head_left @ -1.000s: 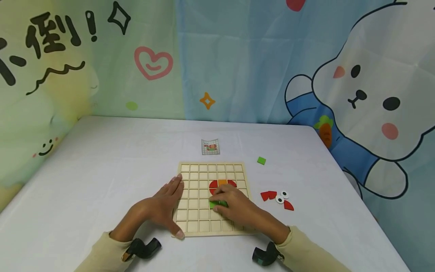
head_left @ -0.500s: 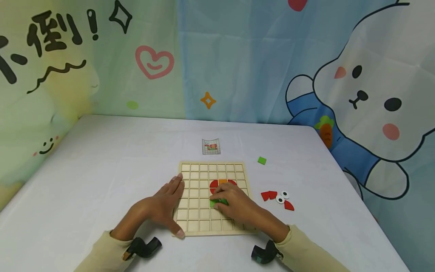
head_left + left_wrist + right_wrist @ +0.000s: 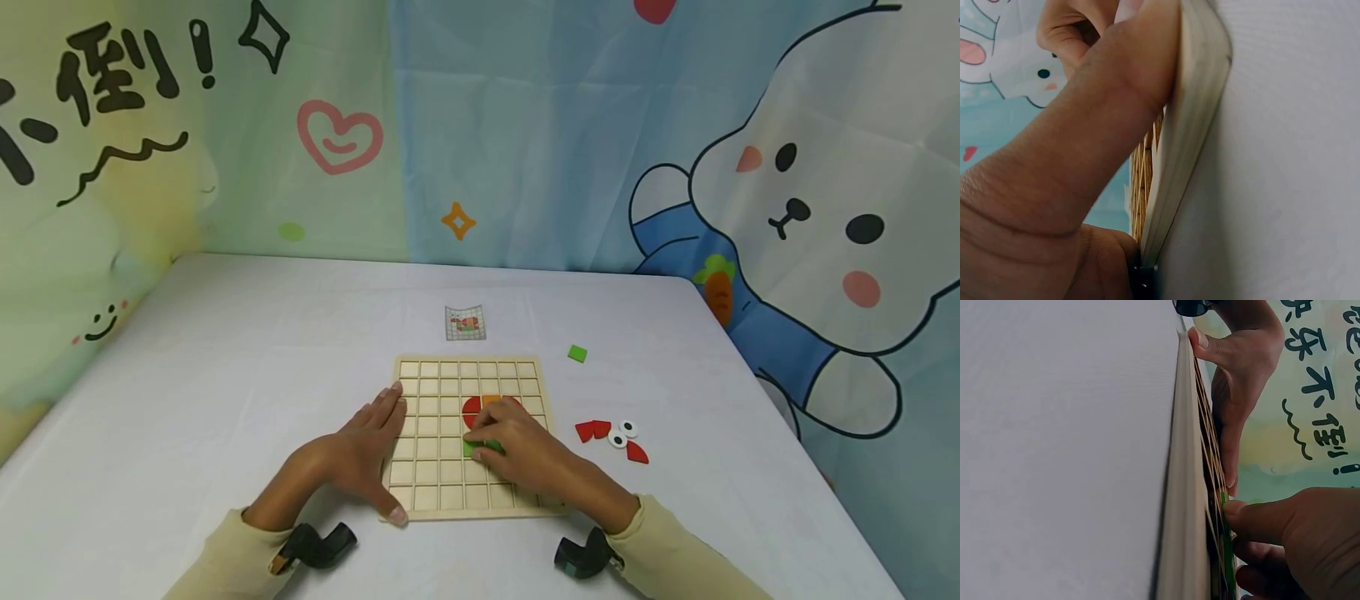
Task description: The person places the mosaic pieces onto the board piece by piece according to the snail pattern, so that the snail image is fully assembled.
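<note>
A wooden grid board (image 3: 427, 498) lies flat in front of me. My left hand (image 3: 362, 454) rests along its left side, fingers extended, the thumb at the front left corner; the left wrist view has that thumb (image 3: 1104, 94) on the board's edge. Over the middle of the grid, my right hand (image 3: 525, 442) bends its fingers and thumb around a green piece (image 3: 493, 447), pinching it at board level beside a green square (image 3: 468, 450). Red rounded pieces (image 3: 471, 406) and an orange square (image 3: 491, 400) sit in cells just behind, partly covered by the right hand.
Right of the board lie red pieces (image 3: 601, 429), another red piece (image 3: 637, 452) and two googly-eye discs (image 3: 617, 440). A loose green square (image 3: 577, 353) is farther back. Behind the board lies a small picture card (image 3: 465, 323) with a grid, on the white tabletop (image 3: 262, 350).
</note>
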`<move>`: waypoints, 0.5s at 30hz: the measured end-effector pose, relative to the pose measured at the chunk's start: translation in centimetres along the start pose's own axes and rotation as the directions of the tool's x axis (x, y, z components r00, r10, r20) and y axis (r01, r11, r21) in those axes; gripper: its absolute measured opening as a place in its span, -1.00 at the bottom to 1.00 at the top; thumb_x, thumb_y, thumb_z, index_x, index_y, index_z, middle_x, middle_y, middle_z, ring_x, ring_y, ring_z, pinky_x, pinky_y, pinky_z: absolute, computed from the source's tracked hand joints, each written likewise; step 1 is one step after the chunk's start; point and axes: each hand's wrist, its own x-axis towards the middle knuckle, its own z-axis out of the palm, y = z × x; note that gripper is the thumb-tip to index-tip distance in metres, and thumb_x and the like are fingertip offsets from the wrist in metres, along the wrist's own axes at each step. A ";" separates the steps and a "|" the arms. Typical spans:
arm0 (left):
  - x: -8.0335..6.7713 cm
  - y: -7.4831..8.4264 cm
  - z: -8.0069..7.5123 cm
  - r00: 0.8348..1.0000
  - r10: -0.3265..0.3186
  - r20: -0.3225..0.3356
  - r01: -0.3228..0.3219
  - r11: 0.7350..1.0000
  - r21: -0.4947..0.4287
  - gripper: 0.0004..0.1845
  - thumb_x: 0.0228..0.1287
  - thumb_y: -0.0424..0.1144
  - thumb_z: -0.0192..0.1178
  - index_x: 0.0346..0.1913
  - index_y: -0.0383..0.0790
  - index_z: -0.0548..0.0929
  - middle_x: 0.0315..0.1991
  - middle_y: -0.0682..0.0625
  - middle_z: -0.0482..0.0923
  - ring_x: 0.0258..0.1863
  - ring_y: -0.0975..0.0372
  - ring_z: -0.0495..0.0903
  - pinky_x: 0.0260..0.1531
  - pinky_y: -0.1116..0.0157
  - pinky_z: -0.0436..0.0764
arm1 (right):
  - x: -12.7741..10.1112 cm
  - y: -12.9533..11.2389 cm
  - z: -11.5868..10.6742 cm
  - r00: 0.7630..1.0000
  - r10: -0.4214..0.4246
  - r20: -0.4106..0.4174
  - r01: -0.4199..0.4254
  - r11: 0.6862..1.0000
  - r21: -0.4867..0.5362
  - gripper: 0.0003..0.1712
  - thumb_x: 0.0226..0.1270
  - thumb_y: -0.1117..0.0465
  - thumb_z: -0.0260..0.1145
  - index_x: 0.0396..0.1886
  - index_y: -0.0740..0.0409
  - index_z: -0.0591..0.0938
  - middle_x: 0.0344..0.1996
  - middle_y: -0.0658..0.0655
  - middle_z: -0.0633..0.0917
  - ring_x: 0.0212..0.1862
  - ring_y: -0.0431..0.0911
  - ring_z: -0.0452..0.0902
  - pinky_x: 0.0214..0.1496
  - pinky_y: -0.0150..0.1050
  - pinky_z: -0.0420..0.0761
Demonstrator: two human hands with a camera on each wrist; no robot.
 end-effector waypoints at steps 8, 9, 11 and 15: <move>-0.2 0.2 -0.3 1.000 0.009 0.000 -0.009 1.000 -0.005 0.57 -0.38 0.35 0.54 0.50 -0.48 -0.19 0.52 -0.31 -0.45 0.50 -0.09 -0.37 0.41 -0.05 -0.13 | 0.0 0.4 -0.3 0.999 -0.022 -0.026 0.023 0.999 0.029 -0.76 0.34 0.20 0.34 -0.04 0.14 0.75 -0.11 -0.04 0.61 -0.08 -0.16 0.36 -0.02 -0.19 0.46; -0.2 0.2 -0.2 1.000 0.008 0.000 -0.008 1.000 -0.007 0.57 -0.38 0.35 0.54 0.50 -0.49 -0.19 0.52 -0.31 -0.44 0.50 -0.10 -0.37 0.41 -0.05 -0.13 | 0.0 0.4 -0.3 0.999 -0.023 -0.035 0.024 0.999 0.034 -0.76 0.35 0.20 0.34 -0.04 0.14 0.75 -0.12 -0.04 0.61 -0.09 -0.16 0.36 -0.02 -0.20 0.47; -0.1 0.2 -0.2 1.000 0.007 -0.001 -0.007 1.000 -0.006 0.57 -0.38 0.34 0.54 0.50 -0.48 -0.19 0.52 -0.31 -0.44 0.50 -0.09 -0.37 0.41 -0.04 -0.13 | 0.0 0.4 -0.4 0.998 -0.026 -0.056 0.029 0.998 0.049 -0.76 0.36 0.20 0.33 -0.04 0.16 0.75 -0.11 -0.02 0.61 -0.06 -0.15 0.39 0.00 -0.20 0.48; -0.2 0.1 -0.2 1.000 0.025 -0.011 -0.025 1.000 -0.013 0.55 -0.37 0.32 0.55 0.49 -0.50 -0.18 0.52 -0.33 -0.42 0.49 -0.12 -0.35 0.40 -0.06 -0.12 | -0.3 0.6 -0.6 0.993 -0.014 -0.114 0.022 0.998 0.067 -0.76 0.35 0.21 0.34 -0.06 0.19 0.75 -0.12 0.00 0.62 -0.02 -0.12 0.45 0.01 -0.20 0.53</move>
